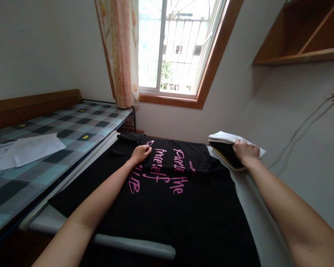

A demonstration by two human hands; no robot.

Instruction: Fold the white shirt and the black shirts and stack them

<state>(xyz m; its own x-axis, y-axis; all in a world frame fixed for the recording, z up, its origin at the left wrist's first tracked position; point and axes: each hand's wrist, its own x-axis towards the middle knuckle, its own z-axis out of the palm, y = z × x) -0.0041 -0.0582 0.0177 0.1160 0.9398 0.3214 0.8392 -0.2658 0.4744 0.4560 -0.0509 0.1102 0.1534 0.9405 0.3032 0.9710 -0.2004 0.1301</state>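
Observation:
A black T-shirt (206, 211) with pink lettering lies spread over a pale table (144, 244), its lower part draping toward me. My left hand (141, 153) is closed and rests on the shirt beside the lettering. Its curled fingers hide whether they pinch any cloth. Out at the far right corner, my right hand (246, 151) grips a flat stack of what look like papers and books (225, 150). White sheets show on top, with a black cover and a bit of yellow below. This stack is held up beside the shirt's right sleeve, near the wall.
To the left, a bed with a checked mattress (100, 115) carries loose white papers (39, 146). Beyond the table are a curtain (124, 55) and a barred window (180, 52). A wooden shelf (300, 55) hangs at upper right, above a cable (303, 124) along the wall.

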